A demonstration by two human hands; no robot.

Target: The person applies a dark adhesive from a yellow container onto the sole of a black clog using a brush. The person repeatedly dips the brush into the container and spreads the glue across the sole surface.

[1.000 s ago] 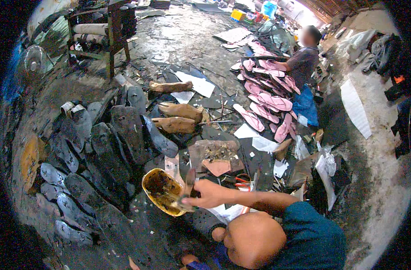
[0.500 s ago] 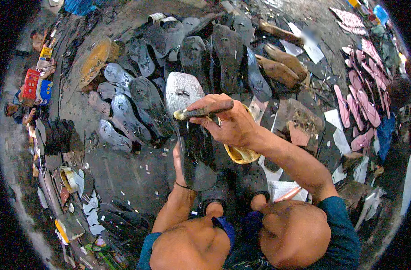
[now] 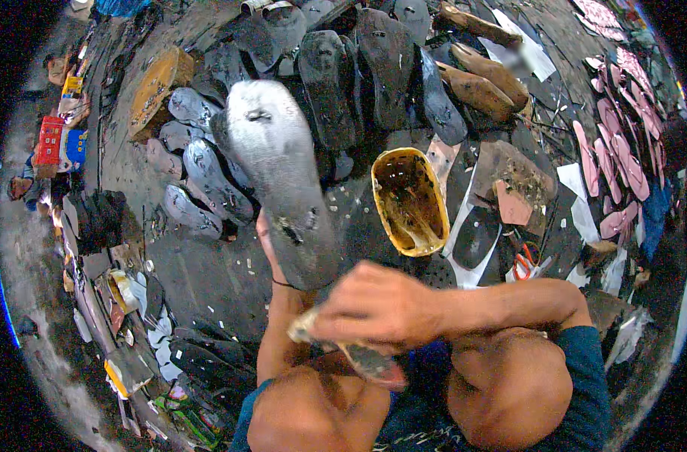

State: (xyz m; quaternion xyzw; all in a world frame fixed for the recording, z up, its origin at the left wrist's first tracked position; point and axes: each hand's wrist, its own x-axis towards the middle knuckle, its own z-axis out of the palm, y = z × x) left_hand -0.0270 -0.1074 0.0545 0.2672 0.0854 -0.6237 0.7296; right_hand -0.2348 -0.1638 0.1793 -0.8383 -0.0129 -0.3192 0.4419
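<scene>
My left hand holds a long shoe sole from underneath, most of its fingers hidden behind it. The sole's upper face is wet and glossy, whitish at the far end and darker toward me. Closer to my body, my right hand is closed round a brush with a pale, smeared tip and is blurred by motion. The brush is apart from the sole's face, near its lower end. Right of the sole stands a cut-open yellow container with brown residue inside.
Several dark soles lie beyond the held one, with glossy grey soles to the left. Wooden shoe lasts lie at the far right. Pink sandals and white scraps lie farther right. Orange-handled scissors rest near my right forearm.
My right hand has drawn the brush off the sole and back toward my body, uncovering the container. The sole now shows its full length, with a wet sheen reaching farther down it.
</scene>
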